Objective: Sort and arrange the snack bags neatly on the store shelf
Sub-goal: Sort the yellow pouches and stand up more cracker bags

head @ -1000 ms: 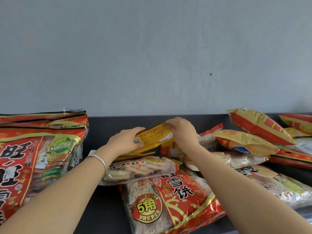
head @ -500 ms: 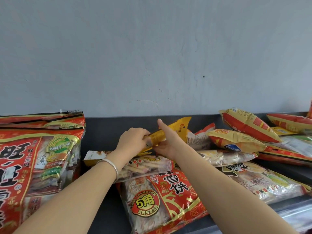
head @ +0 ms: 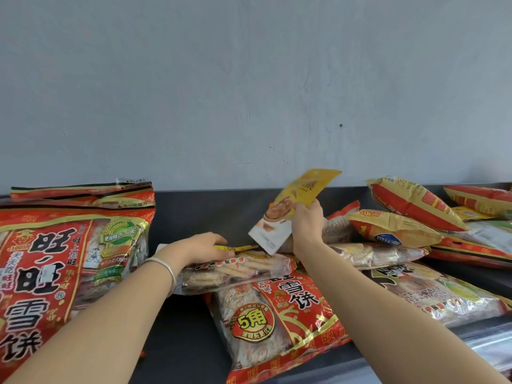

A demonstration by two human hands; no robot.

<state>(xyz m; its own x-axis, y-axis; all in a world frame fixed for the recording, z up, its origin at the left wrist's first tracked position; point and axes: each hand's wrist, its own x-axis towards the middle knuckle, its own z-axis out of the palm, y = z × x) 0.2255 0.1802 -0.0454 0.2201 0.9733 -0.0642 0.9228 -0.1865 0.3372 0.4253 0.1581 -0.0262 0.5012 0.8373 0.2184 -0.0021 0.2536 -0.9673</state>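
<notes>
Head view, one entry, items listed from the hands outward.

Item 1. Right hand (head: 306,223): fingers and thumb closed on the right edge of a yellow-and-white flat foil pouch (head: 286,210). The pouch is lifted clear of the pile and tilted, its yellow top toward the pale grey wall (head: 249,79) and its white lower corner just above the bags beneath.

Item 2. Left hand (head: 203,248), silver bangle (head: 166,266) at the wrist: fingers curled over the near end of a thin yellow flat packet (head: 238,248), thumb hidden. The packet lies on a clear-fronted bag of pale crackers (head: 235,270).

Item 3. Large red printed rice-cracker bags (head: 69,259): stacked at the left end of the dark grey shelf (head: 199,214), edges roughly square.

Item 4. Red-and-clear cracker bag with a round badge (head: 277,317): askew at the shelf front, partly under the clear-fronted bag.

Item 5. Puffy yellow-and-red snack bags (head: 394,227): heaped loosely at the right, overlapping.

Handling note (a judgement, not a sighting): the step in hand appears to be bringing the two yellow pieces together, like with like.
- Keep the lifted pouch pinched at its edge, not its middle, so the foil does not crease.
- Turn its printed face outward and square it against the packet.
- Set both in the bare stretch of shelf between the red stack and the centre pile.
- The slick bags underneath may slide, so the left hand should steady them while the pouch comes down.
</notes>
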